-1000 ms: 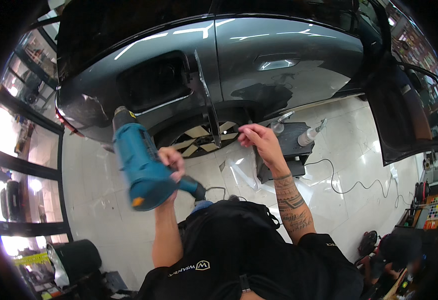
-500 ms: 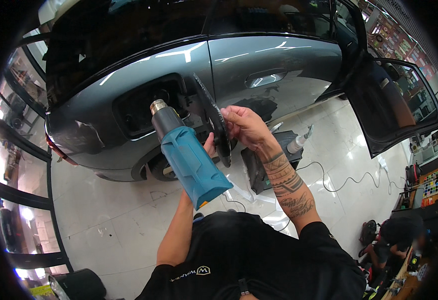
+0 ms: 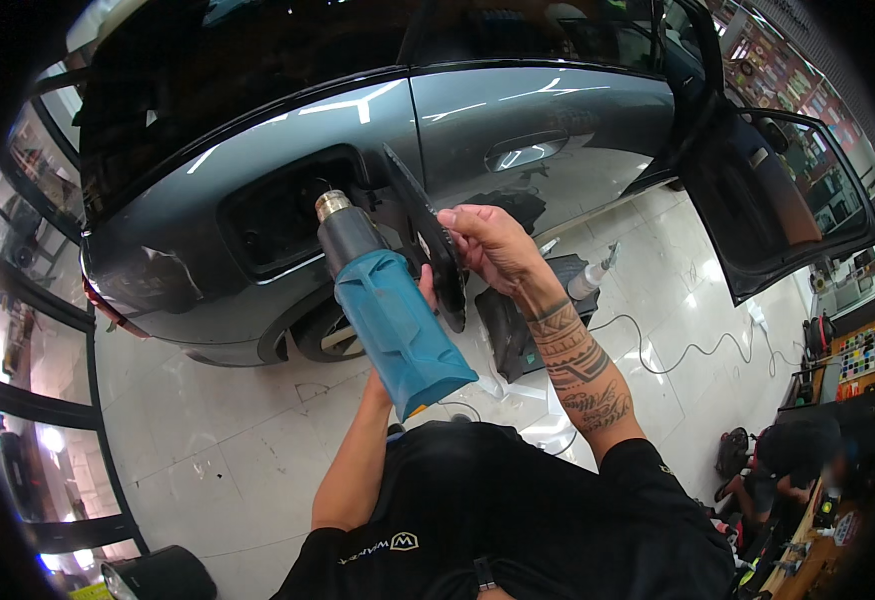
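Observation:
My left hand point(image 3: 426, 281) is wrapped round a blue heat gun point(image 3: 398, 325); the gun's body hides most of that hand. The gun's metal nozzle point(image 3: 331, 204) points up toward the open port recess point(image 3: 258, 228) in the grey car's rear side panel point(image 3: 158, 240). A dark port flap point(image 3: 428, 235) stands swung out beside the gun, seen nearly edge-on. At its right edge my right hand point(image 3: 493, 245) pinches with thumb and fingers. Whether the right fingertips also hold film at that edge cannot be made out.
Right of my hands, a white spray bottle point(image 3: 590, 280) stands by a dark bag-like thing point(image 3: 513, 335) on the tiled floor. A cable point(image 3: 693, 365) trails rightward. The car's front door point(image 3: 773, 210) is swung out. A person point(image 3: 793, 455) crouches at lower right.
The heat gun has shifted slightly right and its nozzle now sits closer to the flap. My right hand keeps its pinch on the flap's edge. The whole view has shifted a little.

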Motion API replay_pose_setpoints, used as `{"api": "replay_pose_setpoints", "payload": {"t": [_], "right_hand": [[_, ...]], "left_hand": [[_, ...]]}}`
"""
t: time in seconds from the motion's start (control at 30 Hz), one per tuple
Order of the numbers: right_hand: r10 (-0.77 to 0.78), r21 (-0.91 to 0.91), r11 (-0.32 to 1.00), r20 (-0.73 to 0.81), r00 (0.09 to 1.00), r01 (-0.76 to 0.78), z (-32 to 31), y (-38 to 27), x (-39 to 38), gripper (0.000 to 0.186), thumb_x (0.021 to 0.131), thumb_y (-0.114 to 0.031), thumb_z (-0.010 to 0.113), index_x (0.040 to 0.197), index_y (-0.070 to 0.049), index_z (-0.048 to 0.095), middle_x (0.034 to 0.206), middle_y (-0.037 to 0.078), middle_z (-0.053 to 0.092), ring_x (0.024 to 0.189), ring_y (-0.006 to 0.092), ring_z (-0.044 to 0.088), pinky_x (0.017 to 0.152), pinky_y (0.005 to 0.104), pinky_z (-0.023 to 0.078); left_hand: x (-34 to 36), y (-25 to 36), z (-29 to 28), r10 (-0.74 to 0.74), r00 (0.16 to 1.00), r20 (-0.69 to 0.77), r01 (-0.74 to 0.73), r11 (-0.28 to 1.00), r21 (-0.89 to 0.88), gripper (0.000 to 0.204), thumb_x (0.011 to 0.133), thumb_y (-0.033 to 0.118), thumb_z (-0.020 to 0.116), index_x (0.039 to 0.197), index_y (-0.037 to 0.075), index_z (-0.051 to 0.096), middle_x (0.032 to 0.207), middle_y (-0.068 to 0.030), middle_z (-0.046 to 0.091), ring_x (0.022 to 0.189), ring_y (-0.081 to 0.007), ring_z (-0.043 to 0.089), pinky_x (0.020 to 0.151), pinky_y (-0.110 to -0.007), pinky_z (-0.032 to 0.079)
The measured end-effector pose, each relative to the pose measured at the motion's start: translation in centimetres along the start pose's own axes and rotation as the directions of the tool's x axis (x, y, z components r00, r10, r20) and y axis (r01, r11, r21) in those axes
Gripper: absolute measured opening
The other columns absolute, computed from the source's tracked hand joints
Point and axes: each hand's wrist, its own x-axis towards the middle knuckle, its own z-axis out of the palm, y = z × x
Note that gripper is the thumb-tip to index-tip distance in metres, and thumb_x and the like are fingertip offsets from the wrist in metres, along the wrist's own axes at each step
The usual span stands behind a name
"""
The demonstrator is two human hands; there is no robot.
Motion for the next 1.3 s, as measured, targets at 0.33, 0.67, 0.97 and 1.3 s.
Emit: {"api": "replay_pose_setpoints", "payload": {"t": [0.33,0.67,0.97,1.3], "right_hand": [[-0.165,-0.093,0.982,-0.033,0.986,0.162,-0.1,0.9,-1.1,0.015,0.085,-0.016,0.064,0.076,-0.007,0.056,0.067,-0.005,0.052,0.056,0.0020,0.045,0.051,0.0146,0.037],[-0.285,-0.109,0.954,-0.022,0.958,0.281,-1.0,3.3,-2.4,0.017,0.082,-0.019,0.068,0.077,-0.007,0.057,0.065,-0.007,0.050,0.056,0.0007,0.043,0.050,0.0148,0.034],[-0.232,-0.039,0.972,-0.005,0.973,0.232,-3.6,7.9,-3.6,0.017,0.080,-0.015,0.069,0.079,-0.006,0.055,0.069,-0.004,0.050,0.056,0.0034,0.043,0.051,0.0166,0.034],[-0.212,0.037,0.976,-0.022,0.977,0.213,-5.4,13.0,-4.5,0.022,0.079,-0.018,0.072,0.075,-0.009,0.051,0.065,-0.008,0.047,0.056,0.0000,0.039,0.048,0.0154,0.030]], "left_hand": [[0.1,0.1,3.4,0.078,0.979,-0.188,0.134,0.449,0.883,0.107,0.072,0.045,0.072,0.145,0.012,0.002,0.150,-0.0124,0.011,0.138,-0.0285,0.013,0.113,-0.043,0.009],[0.3,-1.0,4.5,0.271,0.957,-0.105,-0.007,0.385,0.923,0.116,0.063,0.047,0.078,0.144,0.013,0.003,0.150,-0.0131,0.012,0.138,-0.0310,0.013,0.112,-0.043,0.012],[0.0,-0.2,4.4,0.210,0.966,-0.149,0.074,0.326,0.943,0.117,0.058,0.045,0.082,0.145,0.011,0.010,0.150,-0.0127,0.012,0.138,-0.0317,0.012,0.112,-0.046,0.009],[0.2,0.0,3.8,0.233,0.972,-0.014,-0.079,0.385,0.920,0.049,0.066,0.029,0.079,0.101,0.017,0.047,0.149,-0.0171,0.014,0.137,-0.0371,0.012,0.111,-0.049,0.012]]}}
